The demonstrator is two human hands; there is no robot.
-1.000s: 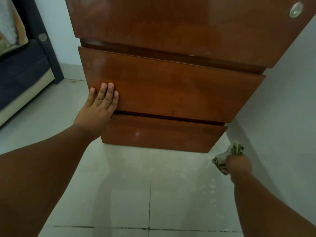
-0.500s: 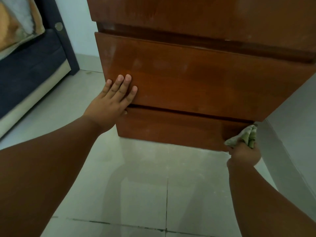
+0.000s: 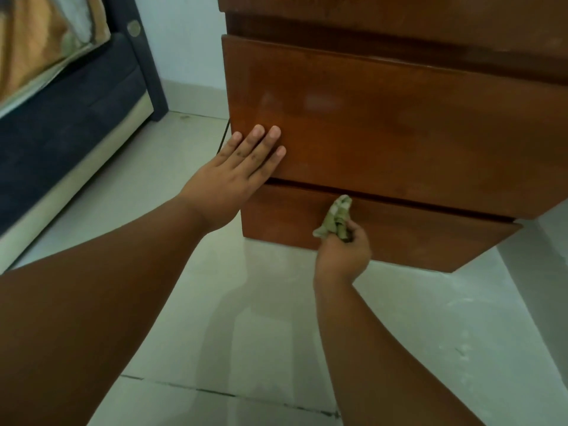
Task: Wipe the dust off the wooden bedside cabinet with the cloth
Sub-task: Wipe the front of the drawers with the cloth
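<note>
Head view, looking down along both forearms. Left grip [image 3: 236, 176] released: fingers [image 3: 261, 142] straight and close together, laid flat on the lower left corner of the middle drawer front [image 3: 384, 124] of the wooden bedside cabinet [image 3: 399, 16]. Right grip [image 3: 344, 250] clenched around a crumpled green-and-pale cloth [image 3: 336, 218], lower than the left grip, to its right and apart from it. Cloth bunched above the right grip's knuckles, against the lower drawer front [image 3: 430, 241], just under the dark gap between the two drawers; contact with the wood probable, though blurred. Pale dusty smears on the middle drawer front above the left grip. Beneath both grips, light tiled floor [image 3: 261, 318] with a dark grout line [image 3: 230, 394] nearer the camera. Well to the left of the left grip, a dark blue bed base [image 3: 61, 127] with tan bedding [image 3: 37, 41] hanging over it.
</note>
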